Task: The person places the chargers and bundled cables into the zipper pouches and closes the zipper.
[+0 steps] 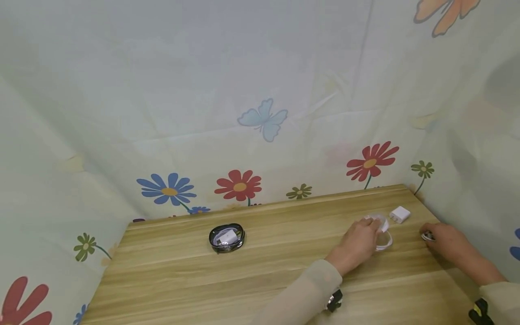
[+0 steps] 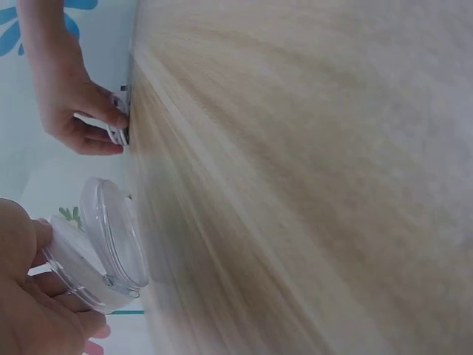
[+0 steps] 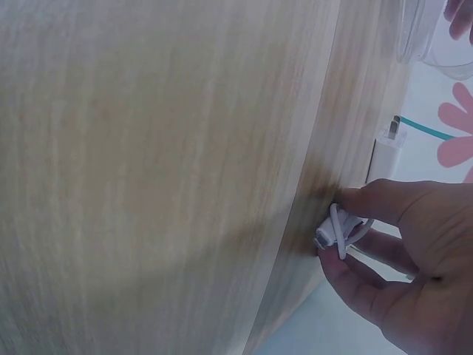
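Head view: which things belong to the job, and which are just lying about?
In the job:
clear case, held by the left hand
white cable, held by the right hand
white charger, probably

Apparently lying about:
black case

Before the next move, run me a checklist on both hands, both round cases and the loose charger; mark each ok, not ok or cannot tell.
1. Clear case held: ok; the left hand grips it.
2. Clear case open: ok; its two halves stand apart in the left wrist view.
3. White cable secure: ok; the right hand pinches the bundle.
4. White charger inside the clear case: not ok; it lies on the table.
5. Black-rimmed case loaded: ok; a white adapter shows in it.
6. Black-rimmed case latched: cannot tell; too small to see.
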### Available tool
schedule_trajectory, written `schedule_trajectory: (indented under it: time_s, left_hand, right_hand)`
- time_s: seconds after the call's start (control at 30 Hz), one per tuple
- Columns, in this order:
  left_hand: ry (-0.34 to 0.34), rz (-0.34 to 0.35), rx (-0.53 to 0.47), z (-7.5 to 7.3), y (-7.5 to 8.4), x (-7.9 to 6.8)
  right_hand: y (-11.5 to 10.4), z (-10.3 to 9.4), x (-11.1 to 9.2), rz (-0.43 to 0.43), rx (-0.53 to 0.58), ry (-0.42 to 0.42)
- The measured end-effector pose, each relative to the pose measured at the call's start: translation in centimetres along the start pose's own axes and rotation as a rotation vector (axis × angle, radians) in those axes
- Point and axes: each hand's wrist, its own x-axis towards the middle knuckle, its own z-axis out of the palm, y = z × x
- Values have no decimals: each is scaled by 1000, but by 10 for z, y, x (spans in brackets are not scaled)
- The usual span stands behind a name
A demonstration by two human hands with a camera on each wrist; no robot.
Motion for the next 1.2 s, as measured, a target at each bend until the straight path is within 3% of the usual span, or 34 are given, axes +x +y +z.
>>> schedule_trajectory:
  time_s: [0.17,0.57,1.2]
  left_hand:
    - [-20,-21,-10,0,0,0]
    - [-32,4,6,-2,4,-1]
    - [-44,-61,-20,6,-2,0]
  right_hand:
    - [2,-1,-1,12,3,-4]
    - [-1,-6,-3,15,-7,20]
    - [-16,-10,0,-79,5,106]
